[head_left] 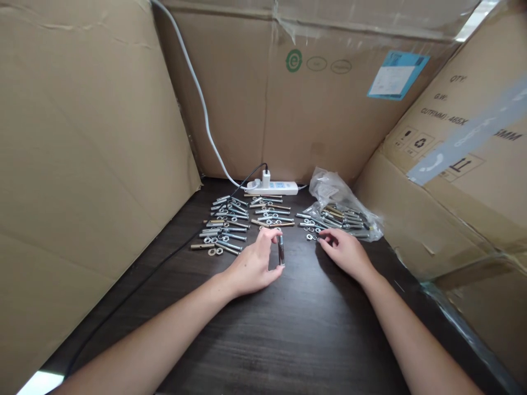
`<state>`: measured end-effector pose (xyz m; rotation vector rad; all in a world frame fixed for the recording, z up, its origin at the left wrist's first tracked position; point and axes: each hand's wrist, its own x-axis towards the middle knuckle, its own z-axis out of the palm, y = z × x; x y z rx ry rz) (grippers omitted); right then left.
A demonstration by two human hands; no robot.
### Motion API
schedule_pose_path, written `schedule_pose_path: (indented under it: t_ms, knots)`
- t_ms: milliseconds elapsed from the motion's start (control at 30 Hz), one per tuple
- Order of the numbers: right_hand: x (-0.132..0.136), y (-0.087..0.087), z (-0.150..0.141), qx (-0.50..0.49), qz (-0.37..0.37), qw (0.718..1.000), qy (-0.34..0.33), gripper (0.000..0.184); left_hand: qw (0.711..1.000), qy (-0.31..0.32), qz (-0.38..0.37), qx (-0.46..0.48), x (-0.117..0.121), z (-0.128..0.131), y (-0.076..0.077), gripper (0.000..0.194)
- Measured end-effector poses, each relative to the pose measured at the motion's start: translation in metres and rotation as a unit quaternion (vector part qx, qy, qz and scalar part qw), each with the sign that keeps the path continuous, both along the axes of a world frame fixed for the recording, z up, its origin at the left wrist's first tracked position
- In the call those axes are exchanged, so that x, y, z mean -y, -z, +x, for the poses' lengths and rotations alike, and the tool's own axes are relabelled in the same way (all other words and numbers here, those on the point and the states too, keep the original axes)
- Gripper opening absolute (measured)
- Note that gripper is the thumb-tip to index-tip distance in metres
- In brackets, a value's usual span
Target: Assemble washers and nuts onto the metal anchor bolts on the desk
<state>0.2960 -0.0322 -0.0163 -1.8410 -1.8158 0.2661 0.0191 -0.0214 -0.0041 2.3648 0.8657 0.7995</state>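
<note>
My left hand (255, 263) is closed, gripping a short metal sleeve (281, 251) at its two ends between thumb and forefinger. The sleeve stands upright above the dark tabletop (288, 334). Over to the right, my right hand (343, 252) has its fingers curled down at a few nuts and washers (309, 237). Whatever its fingertips pinch is too small to make out. Beyond that hand, bolts and sleeves (343, 215) spill from a clear plastic bag (325, 186).
Bolts, sleeves, nuts and washers lie in sets at the left (233, 237) and centre (269, 211). A white power strip (284, 188) with a plugged-in adapter (265, 178) sits behind them. A black cable (164, 260) crosses the left side. Cardboard walls (230, 109) surround the table.
</note>
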Motion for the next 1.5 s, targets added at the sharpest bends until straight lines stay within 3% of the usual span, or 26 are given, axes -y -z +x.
schedule_pose_path:
  t_ms: [167,667,767,900,1067,1233,1500]
  knots:
    - [0.000,0.001,-0.004,0.060,-0.021,0.998,-0.003,0.021,1.000,0.002,0.002,0.003,-0.001,0.000,0.002,0.063]
    - [0.004,-0.004,0.002,0.084,-0.079,0.992,0.056,0.017,1.000,0.014,-0.018,-0.007,-0.001,0.000,0.001,0.062]
    - [0.004,-0.005,0.000,0.050,-0.070,0.995,0.048,0.016,1.000,0.014,-0.022,-0.012,-0.001,-0.001,-0.001,0.063]
    - [0.010,-0.009,-0.021,-0.049,-0.032,0.998,-0.029,0.019,0.999,0.032,-0.030,-0.024,0.003,0.001,-0.003,0.062]
    - [0.026,-0.015,-0.063,-0.228,-0.022,0.965,-0.126,0.024,0.993,0.097,-0.040,-0.058,0.012,0.005,-0.008,0.062]
    - [0.033,-0.020,-0.079,-0.323,-0.040,0.938,-0.118,0.028,0.992,0.104,-0.039,-0.057,0.014,0.005,-0.010,0.061]
    - [0.032,-0.022,-0.077,-0.353,-0.046,0.929,-0.105,0.030,0.990,0.105,-0.061,-0.071,0.014,0.004,-0.013,0.065]
